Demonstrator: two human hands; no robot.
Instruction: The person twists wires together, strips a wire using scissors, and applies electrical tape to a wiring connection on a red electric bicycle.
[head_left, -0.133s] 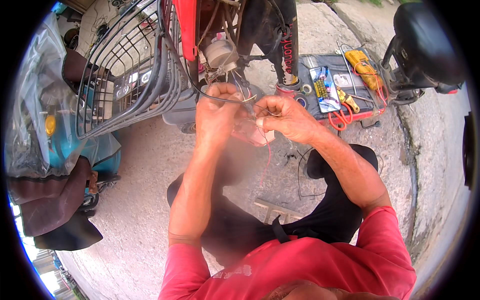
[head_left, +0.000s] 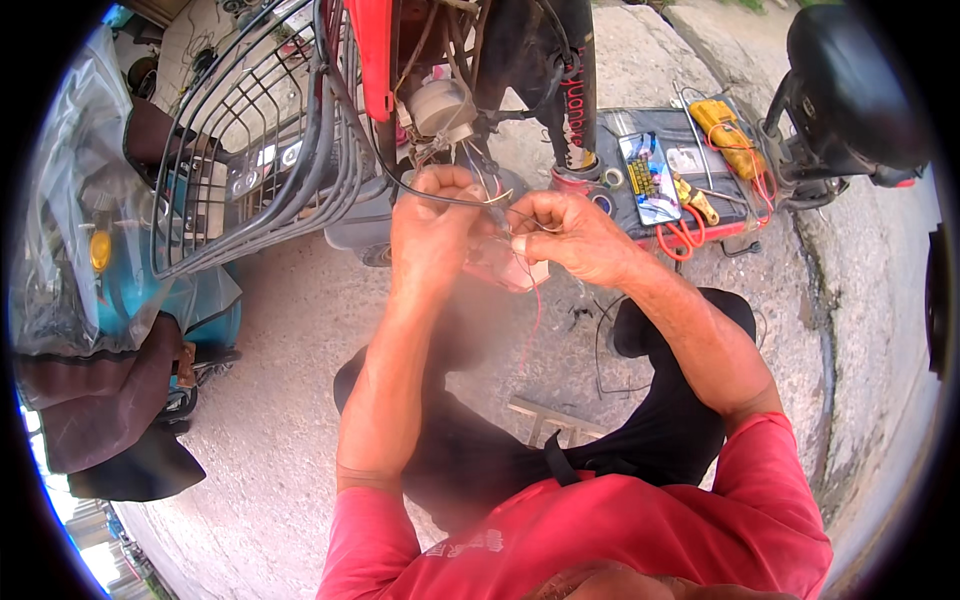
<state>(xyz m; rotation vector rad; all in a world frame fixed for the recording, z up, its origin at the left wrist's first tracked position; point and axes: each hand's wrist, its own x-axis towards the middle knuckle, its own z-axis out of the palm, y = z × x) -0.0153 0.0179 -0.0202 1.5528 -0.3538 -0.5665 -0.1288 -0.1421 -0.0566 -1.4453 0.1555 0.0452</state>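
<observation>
My left hand (head_left: 432,232) and my right hand (head_left: 572,236) meet in front of a red scooter's front end (head_left: 372,50). Both pinch thin wires (head_left: 498,198) that trail from the wiring under a round grey part (head_left: 440,104) on the scooter. A thin red wire (head_left: 534,310) hangs down from between the hands. A pale pinkish piece (head_left: 505,265) sits under my fingers, too blurred to name. My knees in black trousers show below the hands.
A wire basket (head_left: 262,140) hangs on the scooter at left. An open tool case (head_left: 668,170) with a yellow meter (head_left: 722,122) and red leads lies on the concrete at right. A black scooter seat (head_left: 850,80) is at far right. A teal scooter (head_left: 110,290) stands at left.
</observation>
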